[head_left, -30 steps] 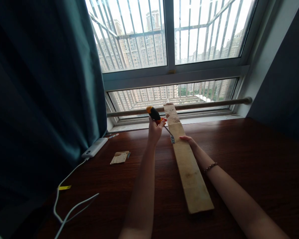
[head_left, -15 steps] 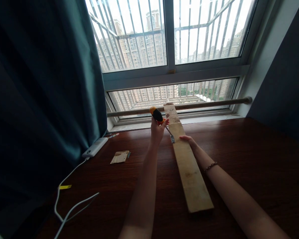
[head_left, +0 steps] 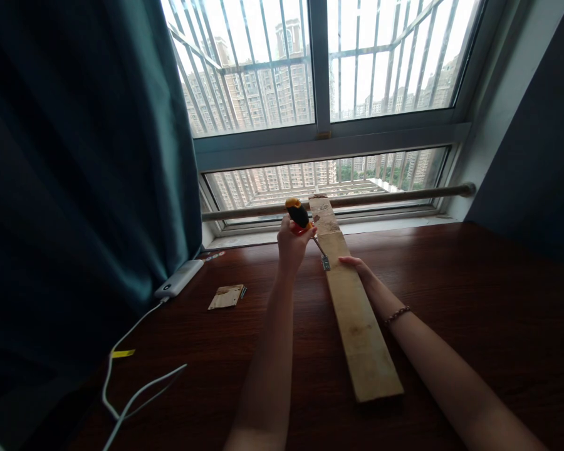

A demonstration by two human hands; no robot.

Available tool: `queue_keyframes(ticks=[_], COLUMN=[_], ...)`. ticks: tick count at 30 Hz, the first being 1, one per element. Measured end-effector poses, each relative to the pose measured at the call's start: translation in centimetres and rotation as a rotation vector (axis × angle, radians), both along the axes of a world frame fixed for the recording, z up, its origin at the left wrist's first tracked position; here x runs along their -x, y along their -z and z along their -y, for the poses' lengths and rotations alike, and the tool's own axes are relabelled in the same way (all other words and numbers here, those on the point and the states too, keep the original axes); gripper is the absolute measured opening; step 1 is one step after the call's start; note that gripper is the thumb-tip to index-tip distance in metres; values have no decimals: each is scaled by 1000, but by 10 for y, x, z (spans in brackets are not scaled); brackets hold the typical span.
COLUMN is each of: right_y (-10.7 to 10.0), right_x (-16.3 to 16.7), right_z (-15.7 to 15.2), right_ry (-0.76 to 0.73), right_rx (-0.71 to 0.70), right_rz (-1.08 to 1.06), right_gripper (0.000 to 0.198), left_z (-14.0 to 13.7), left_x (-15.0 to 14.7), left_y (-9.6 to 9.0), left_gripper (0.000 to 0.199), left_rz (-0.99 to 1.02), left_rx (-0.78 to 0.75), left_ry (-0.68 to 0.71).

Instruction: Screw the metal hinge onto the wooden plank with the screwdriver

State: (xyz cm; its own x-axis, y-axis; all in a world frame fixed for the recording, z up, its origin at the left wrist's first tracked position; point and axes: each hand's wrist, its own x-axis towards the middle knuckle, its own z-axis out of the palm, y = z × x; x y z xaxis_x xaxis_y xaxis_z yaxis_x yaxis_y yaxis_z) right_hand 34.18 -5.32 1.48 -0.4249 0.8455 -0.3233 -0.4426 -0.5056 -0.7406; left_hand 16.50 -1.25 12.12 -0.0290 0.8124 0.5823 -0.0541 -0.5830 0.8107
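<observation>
A screwdriver (head_left: 297,213) with a black and yellow handle is gripped near its lower end by my left hand (head_left: 294,243). Its shaft slants down to a small metal plate (head_left: 326,263), perhaps a hinge, at the left edge of a long wooden board (head_left: 360,326). The tip appears to touch the plate; any screw there is too small to make out. My right hand (head_left: 356,263) grips the board's right edge, fingers on top, level with the plate. The board lies lengthwise, its far end towards the window.
On the dark wooden surface (head_left: 451,300), a small thin wood piece (head_left: 225,297) lies left, with a few screws (head_left: 243,292) beside it. A white power strip (head_left: 181,278) and its cable (head_left: 106,376) run along the curtain (head_left: 169,156). A horizontal rail (head_left: 404,196) crosses before the window.
My left hand has shifted slightly left, turned on the handle, and the screwdriver's handle has tilted up a little. My right hand and the board have stayed put.
</observation>
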Motion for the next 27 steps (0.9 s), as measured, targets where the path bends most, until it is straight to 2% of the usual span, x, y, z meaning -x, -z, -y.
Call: queue_keyframes(ticks=[3, 6, 12, 19, 23, 27], right_y=[-3, -6, -8, -13, -7, 0], right_x=[1, 2, 3, 7, 6, 2], right_z=[1, 3, 8, 27, 18, -1], right_ry=[-19, -36, -9, 64, 45, -18], right_rx=[25, 22, 56, 2, 12, 30], right_rz=[-27, -54, -2, 6, -13, -32], right_gripper=[44, 44, 48, 46, 48, 46], left_z=[1, -1, -10, -11, -9, -8], left_x=[-2, -2, 0, 0, -1, 0], left_y=[-1, 1, 8, 8, 7, 6], left_gripper=[27, 22, 28, 28, 27, 30], left_rz=[-2, 21, 135, 128, 103, 9], left_rx=[-2, 3, 14, 17, 19, 6], left_ry=[45, 27, 38, 44, 31, -93])
